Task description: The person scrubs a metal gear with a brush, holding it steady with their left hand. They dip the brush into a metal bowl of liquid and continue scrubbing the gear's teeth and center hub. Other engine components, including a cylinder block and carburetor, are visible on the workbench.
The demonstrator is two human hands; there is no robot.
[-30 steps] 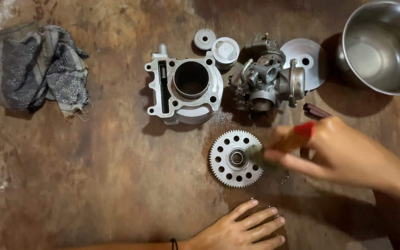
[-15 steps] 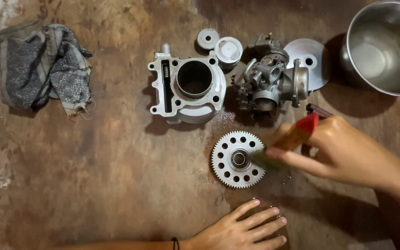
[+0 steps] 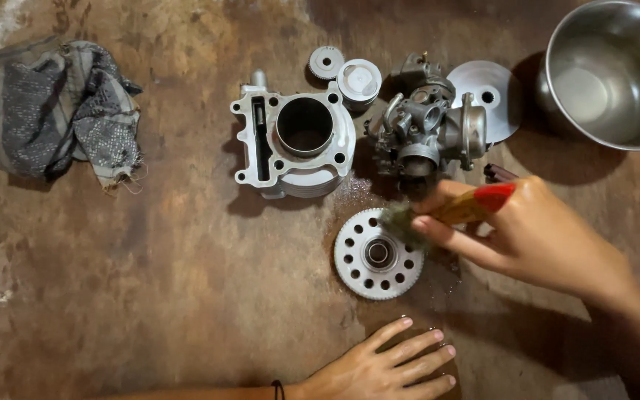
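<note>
The right hand [image 3: 535, 237] is closed around a small brush [image 3: 468, 209] with a yellowish handle and a red end, the fingers wrapped over most of the handle so its middle is hidden. The bristle tip is blurred and rests at about the 1 o'clock edge of a round toothed gear [image 3: 378, 254] that lies flat on the worn brown table [image 3: 187, 296]; whether the bristles press on the teeth or just above them is hard to tell. The forearm runs off the frame at 4 o'clock. The left hand [image 3: 387, 367] lies flat and empty at the gear's 6 o'clock, fingers spread on the table, apart from the gear, its wrist cut off by the lower edge. At the gear's 11 o'clock stands a silver cylinder block [image 3: 294, 144], and at 12 to 1 o'clock a carburetor [image 3: 427, 133], with a dark small part just below it half hidden by the hand. Behind these sit a small piston [image 3: 358, 80], a tiny toothed wheel [image 3: 326, 62] and a pale disc [image 3: 494, 92] partly covered by the carburetor. A steel pot [image 3: 616, 74] is cut off at 2 o'clock, and a grey rag [image 3: 57, 111] lies well apart at 10 o'clock.
</note>
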